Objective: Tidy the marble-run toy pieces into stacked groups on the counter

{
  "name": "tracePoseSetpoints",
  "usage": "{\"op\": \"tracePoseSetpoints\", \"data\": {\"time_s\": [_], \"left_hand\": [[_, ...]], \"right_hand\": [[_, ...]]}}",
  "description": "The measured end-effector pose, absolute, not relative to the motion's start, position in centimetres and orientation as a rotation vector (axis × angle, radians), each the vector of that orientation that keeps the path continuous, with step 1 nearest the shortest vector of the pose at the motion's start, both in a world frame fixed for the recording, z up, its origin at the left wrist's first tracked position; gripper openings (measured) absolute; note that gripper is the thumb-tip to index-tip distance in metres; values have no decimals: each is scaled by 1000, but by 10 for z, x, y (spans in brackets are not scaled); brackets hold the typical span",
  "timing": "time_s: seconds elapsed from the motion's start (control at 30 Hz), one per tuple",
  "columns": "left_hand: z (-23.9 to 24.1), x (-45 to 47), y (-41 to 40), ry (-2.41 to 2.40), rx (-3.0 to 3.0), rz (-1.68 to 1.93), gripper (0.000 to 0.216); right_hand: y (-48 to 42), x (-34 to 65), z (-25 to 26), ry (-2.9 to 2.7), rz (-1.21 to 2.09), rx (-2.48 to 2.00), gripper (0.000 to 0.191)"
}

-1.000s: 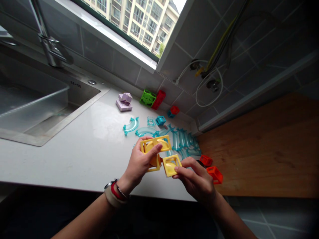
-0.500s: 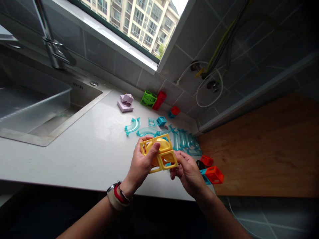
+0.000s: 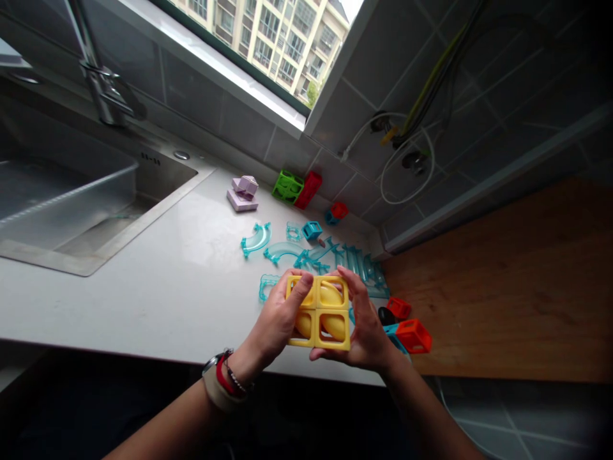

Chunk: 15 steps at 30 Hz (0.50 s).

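A yellow block of square-framed cells with curved inner pieces, a marble-run block by its look (image 3: pixel 331 295), is held up above the counter between both hands. My left hand (image 3: pixel 275 319) grips its left side, thumb across the front face. On the right edge, my right hand (image 3: pixel 366 329) has its fingers around the block, some above and some below. Just behind the hands lie clear teal track pieces (image 3: pixel 286 253) and a teal frame piece (image 3: pixel 268 286). The back of the yellow block is hidden from me.
Left of the counter (image 3: pixel 158 306) is a sink with a clear plastic bin (image 3: pixel 136 176) and a faucet (image 3: pixel 108 96). Lilac boxes (image 3: pixel 242 195), a green block (image 3: pixel 287 186) and a red block (image 3: pixel 309 190) stand near the wall. Orange blocks (image 3: pixel 414 336) sit at the right, beside a wooden board (image 3: pixel 498 287).
The yellow block has turned from tilted to nearly square-on and moved slightly right. My right hand has shifted from its lower right corner to wrap round its right side.
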<state>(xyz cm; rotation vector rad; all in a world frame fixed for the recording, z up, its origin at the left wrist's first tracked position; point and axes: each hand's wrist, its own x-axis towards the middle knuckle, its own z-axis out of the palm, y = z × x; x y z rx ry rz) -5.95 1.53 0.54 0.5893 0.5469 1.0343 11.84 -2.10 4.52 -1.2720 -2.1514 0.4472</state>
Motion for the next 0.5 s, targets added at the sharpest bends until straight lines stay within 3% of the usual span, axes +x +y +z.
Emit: {"op": "tracePoseSetpoints", "data": {"time_s": [0.17,0.5], "left_hand": [[5,-60,13,570,518,1053,53],[15,-60,8,661,538,1056,43]], "right_hand": [[-24,115,34,-2153,389,-1194,132],[-27,115,33,-2168,367,-1103,120]]}}
